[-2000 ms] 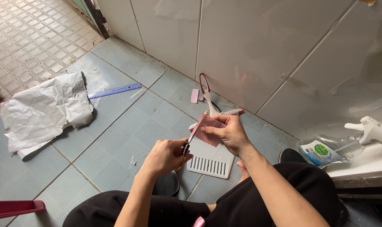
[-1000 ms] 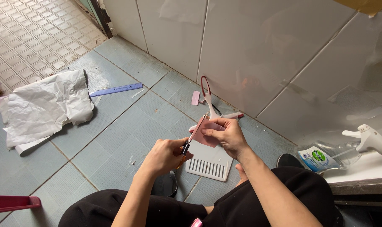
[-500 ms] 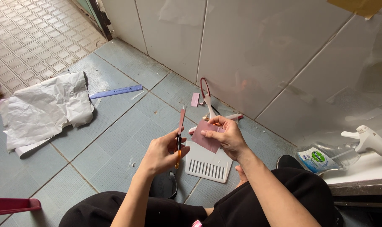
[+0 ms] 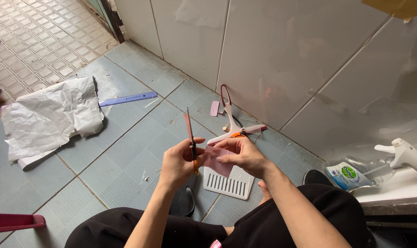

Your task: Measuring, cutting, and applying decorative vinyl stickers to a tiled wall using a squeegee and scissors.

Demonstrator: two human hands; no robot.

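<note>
My left hand grips a pair of scissors with orange handles, blades pointing up and away, a thin pink strip lying along them. My right hand pinches a pink sheet of paper just right of the scissors. Both hands hover above the blue tiled floor, over a white slotted grille. My knees in black trousers fill the lower edge.
Crumpled white paper lies at the left with a blue ruler beyond it. A white clamp tool with a red loop and a pink scrap lie near the tiled wall. A clear spray bottle rests on a ledge at the right.
The scissors swung from lying across the pink paper to pointing upright, carrying a cut pink strip away from the sheet. The right hand kept hold of the paper.
</note>
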